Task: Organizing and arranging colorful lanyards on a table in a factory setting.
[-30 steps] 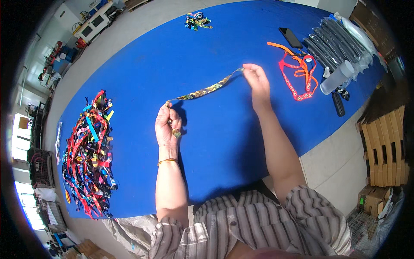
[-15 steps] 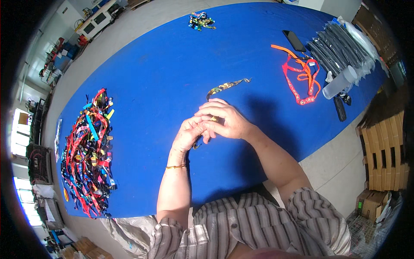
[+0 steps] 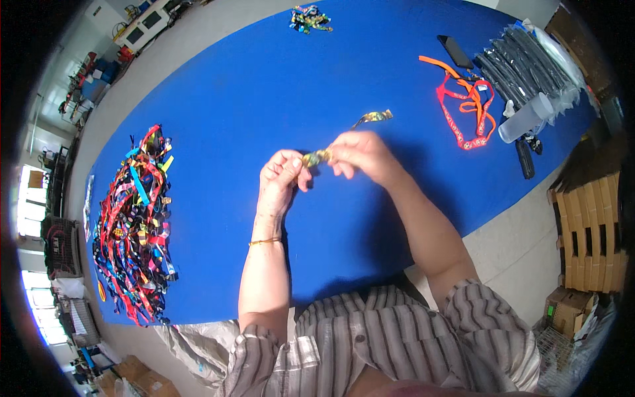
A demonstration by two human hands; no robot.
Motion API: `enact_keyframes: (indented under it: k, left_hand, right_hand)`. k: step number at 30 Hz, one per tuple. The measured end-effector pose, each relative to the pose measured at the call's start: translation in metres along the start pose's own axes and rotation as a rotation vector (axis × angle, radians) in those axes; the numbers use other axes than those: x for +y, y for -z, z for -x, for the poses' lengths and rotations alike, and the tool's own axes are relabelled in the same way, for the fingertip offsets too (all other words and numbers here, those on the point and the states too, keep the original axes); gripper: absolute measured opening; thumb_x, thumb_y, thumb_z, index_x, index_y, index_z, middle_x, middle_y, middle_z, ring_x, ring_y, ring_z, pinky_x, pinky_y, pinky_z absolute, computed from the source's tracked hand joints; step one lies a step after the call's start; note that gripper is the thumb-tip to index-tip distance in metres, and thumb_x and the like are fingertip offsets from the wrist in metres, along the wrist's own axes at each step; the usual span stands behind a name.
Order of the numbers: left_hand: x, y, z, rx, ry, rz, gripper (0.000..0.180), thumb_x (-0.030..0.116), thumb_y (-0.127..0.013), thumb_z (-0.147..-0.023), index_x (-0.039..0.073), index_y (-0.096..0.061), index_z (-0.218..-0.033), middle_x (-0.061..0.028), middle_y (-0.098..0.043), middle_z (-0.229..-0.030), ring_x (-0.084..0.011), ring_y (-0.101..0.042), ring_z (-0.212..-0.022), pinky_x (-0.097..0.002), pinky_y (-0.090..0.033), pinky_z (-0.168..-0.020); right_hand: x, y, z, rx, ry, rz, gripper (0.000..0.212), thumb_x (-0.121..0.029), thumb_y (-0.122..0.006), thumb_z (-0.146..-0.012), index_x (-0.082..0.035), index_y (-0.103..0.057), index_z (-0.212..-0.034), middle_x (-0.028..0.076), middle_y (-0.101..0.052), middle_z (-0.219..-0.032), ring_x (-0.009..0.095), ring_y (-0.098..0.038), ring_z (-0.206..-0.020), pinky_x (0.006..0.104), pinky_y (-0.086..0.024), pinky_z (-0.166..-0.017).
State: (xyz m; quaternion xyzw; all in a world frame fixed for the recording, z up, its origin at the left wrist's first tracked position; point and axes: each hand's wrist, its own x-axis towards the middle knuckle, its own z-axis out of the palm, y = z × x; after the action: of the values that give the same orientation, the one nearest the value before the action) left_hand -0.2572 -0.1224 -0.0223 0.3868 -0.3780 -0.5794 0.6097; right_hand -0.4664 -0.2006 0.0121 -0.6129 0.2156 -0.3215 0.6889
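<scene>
A patterned ribbon strip [image 3: 316,157], yellowish-green and brown, runs between my two hands over the blue table [image 3: 231,106]. My left hand [image 3: 282,173] pinches one part of it between thumb and fingers. The strip also passes through the closed fingers of my right hand [image 3: 360,156], and its free tail sticks out beyond them, away from me. A large heap of colourful ribbon strips [image 3: 135,225] lies at the table's left side. At the far edge sits a smaller pile of similar strips [image 3: 309,20].
At the right lie a red-and-orange harness-like strap [image 3: 471,141], a black phone [image 3: 455,51], a stack of dark plastic-wrapped packages [image 3: 522,63], a translucent cup [image 3: 526,118] and a black pouch-like item [image 3: 524,159]. Stacked cardboard [image 3: 592,231] stands off the table's right edge.
My hands, overlapping before, have moved apart, the right going rightward. A stretch of the strip now shows between them, and its free tail has shifted right. The whole view has tilted slightly.
</scene>
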Motion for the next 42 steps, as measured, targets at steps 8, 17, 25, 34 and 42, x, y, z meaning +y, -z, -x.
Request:
enact_keyframes:
  k: [8,17,25,34,42]
  left_hand:
    - [-0.009,0.009,-0.009,0.289,-0.191,0.076,0.01,0.008,-0.059,-0.095,0.003,-0.06,-0.104,-0.0077,-0.065,-0.085,-0.0124,-0.061,-0.068,-0.0247,-0.052,-0.059]
    - [0.001,-0.026,0.0,0.313,-0.386,-0.586,0.039,-0.004,-0.055,-0.09,0.004,-0.054,-0.128,-0.0081,-0.059,-0.129,-0.0207,-0.053,-0.123,-0.0342,-0.04,-0.104]
    - [-0.011,-0.032,0.0,0.091,-0.402,-0.576,0.032,0.008,-0.057,-0.096,0.003,-0.056,-0.128,-0.0116,-0.059,-0.129,-0.024,-0.049,-0.128,-0.0356,-0.04,-0.105]
    - [-0.004,-0.027,0.003,-0.017,-0.029,0.033,0.017,0.016,-0.059,-0.097,0.002,-0.059,-0.105,-0.0073,-0.068,-0.086,-0.0133,-0.064,-0.076,-0.0267,-0.052,-0.07]
    - [-0.001,-0.028,0.0,-0.001,0.073,-0.043,0.016,0.014,-0.058,-0.097,0.0,-0.059,-0.105,-0.0109,-0.068,-0.08,-0.0092,-0.052,-0.044,-0.0211,-0.039,-0.04]
  right_hand:
    - [0.003,0.01,-0.003,0.031,0.072,-0.365,0.028,-0.021,-0.051,-0.098,0.005,-0.06,-0.102,0.003,-0.054,-0.063,0.015,-0.055,-0.066,0.0316,-0.048,-0.08]
    - [0.005,0.002,-0.003,-0.035,0.009,-0.37,0.037,-0.02,-0.049,-0.1,0.009,-0.054,-0.122,0.003,-0.057,-0.066,0.016,-0.059,-0.07,0.0334,-0.047,-0.082]
    - [0.013,-0.011,-0.002,-0.195,-0.054,-0.293,0.036,-0.021,-0.049,-0.1,0.005,-0.058,-0.123,0.005,-0.063,-0.075,0.012,-0.062,-0.072,0.0243,-0.048,-0.071]
    - [0.014,-0.005,-0.008,-0.237,-0.073,-0.439,0.049,-0.02,-0.046,-0.1,0.003,-0.036,-0.143,0.01,-0.061,-0.081,0.017,-0.062,-0.067,0.0291,-0.054,-0.064]
    - [-0.005,-0.006,-0.004,-0.181,-0.101,-0.066,0.048,-0.017,-0.048,-0.099,0.0,-0.04,-0.143,0.005,-0.059,-0.077,0.011,-0.06,-0.054,0.0226,-0.05,-0.048]
